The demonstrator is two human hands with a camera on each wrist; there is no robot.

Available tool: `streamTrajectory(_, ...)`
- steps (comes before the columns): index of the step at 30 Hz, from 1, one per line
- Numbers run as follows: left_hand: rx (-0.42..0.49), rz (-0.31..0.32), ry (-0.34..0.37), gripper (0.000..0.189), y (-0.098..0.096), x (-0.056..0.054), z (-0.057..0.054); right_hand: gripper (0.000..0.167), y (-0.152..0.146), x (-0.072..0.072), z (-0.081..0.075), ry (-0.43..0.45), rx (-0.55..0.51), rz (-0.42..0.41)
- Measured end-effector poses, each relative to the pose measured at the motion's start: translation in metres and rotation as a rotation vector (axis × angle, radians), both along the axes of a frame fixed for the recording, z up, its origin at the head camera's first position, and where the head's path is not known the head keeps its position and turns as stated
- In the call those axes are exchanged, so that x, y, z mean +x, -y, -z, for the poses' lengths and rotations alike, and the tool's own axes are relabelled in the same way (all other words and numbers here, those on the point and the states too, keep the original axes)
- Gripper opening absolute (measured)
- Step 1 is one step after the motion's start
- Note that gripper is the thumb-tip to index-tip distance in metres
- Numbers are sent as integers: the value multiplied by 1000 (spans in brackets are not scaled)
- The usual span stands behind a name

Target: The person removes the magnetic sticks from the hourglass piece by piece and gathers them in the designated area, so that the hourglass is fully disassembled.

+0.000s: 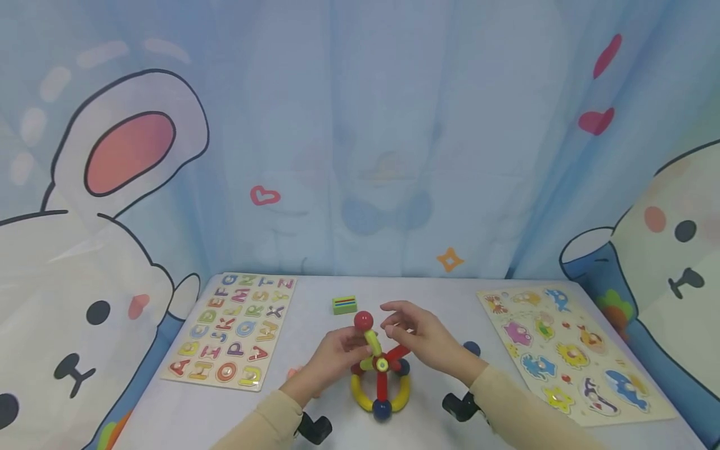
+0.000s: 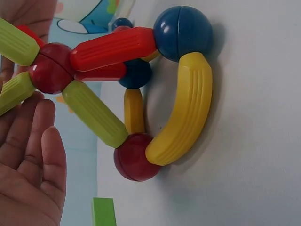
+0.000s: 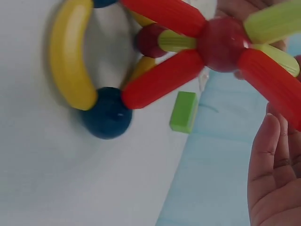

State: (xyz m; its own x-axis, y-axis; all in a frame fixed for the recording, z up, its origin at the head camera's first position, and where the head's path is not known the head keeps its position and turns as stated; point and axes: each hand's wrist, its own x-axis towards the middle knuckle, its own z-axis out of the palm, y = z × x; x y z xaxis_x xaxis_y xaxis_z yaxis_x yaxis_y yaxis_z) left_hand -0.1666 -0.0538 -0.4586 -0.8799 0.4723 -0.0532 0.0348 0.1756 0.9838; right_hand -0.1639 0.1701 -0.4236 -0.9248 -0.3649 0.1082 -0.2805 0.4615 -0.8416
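A magnetic ball-and-rod toy (image 1: 382, 381) stands between my hands, its ring of curved yellow rods (image 2: 193, 108) on the table. Red and yellow-green rods rise from it to a red centre ball (image 2: 52, 68). Above that, a yellow-green rod (image 1: 373, 342) leads to a red ball (image 1: 363, 320) on top. My left hand (image 1: 337, 357) pinches this upper rod, thumb in front and fingers behind, just below the top ball. On the other side, my right hand (image 1: 422, 334) holds nothing; its relaxed fingers hover close to a red rod (image 3: 273, 84) that slants outward.
Behind the toy lies a green block (image 1: 344, 305) with coloured stripes. An alphabet puzzle board (image 1: 227, 331) is at the left and an animal puzzle board (image 1: 574, 356) at the right. A blue ball (image 1: 471, 347) shows beside my right wrist. Curtains (image 1: 388, 137) hang behind the table.
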Motion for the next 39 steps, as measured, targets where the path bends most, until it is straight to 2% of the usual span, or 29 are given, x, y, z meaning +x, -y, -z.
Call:
streamTrajectory(3,13,15,1,30,-3,-1,4,45,4,-7,-6,-22,-2,-31)
streamTrajectory(10,-18,31,-51,31,-7,-3,10,47,17,-16,-17,8,28,-112)
streamTrajectory(18,-28,28,-64,28,-8,-2,12,37,23,-16,-13,6,62,-105)
streamTrajectory(22,-22,18,-69,22,-8,-1,12,36,25,-15,-8,30,37,-46)
streamTrajectory(29,-25,12,-28,20,-8,-1,10,46,9,-22,-6,56,-132,126)
streamTrajectory(35,-40,13,-27,20,-8,-1,10,51,-42,-18,2,80,-175,192)
streamTrajectory(39,-48,12,-28,21,-7,-1,11,51,-88,-14,20,76,-70,316)
